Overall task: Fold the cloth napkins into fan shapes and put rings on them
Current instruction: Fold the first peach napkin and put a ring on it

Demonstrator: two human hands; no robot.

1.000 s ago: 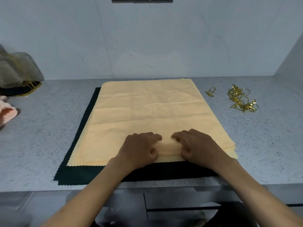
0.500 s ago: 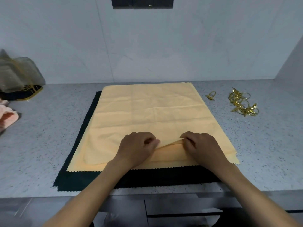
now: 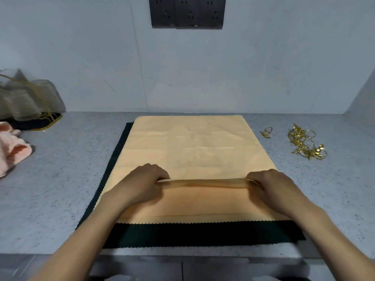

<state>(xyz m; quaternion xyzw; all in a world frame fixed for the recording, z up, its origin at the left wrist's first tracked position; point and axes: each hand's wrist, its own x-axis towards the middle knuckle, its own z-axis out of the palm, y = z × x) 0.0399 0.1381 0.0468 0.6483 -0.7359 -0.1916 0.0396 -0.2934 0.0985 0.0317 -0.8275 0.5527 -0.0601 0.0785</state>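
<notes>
A pale yellow cloth napkin [image 3: 194, 147] lies flat on top of a dark green napkin [image 3: 194, 234] on the grey counter. My left hand [image 3: 142, 183] and my right hand [image 3: 269, 185] each pinch one end of a raised pleat [image 3: 205, 183] that runs across the yellow napkin's near part. The pleat stands up between my hands as a taut ridge. A single gold ring [image 3: 266, 132] and a heap of several gold rings [image 3: 306, 145] lie to the right of the napkins.
A sheer organza bag [image 3: 24, 98] sits on a dark gold-edged item at the back left. A pink cloth [image 3: 12, 147] lies at the left edge. Wall sockets [image 3: 187, 12] are above. The counter's front edge [image 3: 60, 254] is close to me.
My hands have moved apart along the napkin, from touching at the middle to wide apart. The near edge has been lifted and drawn into a long raised pleat.
</notes>
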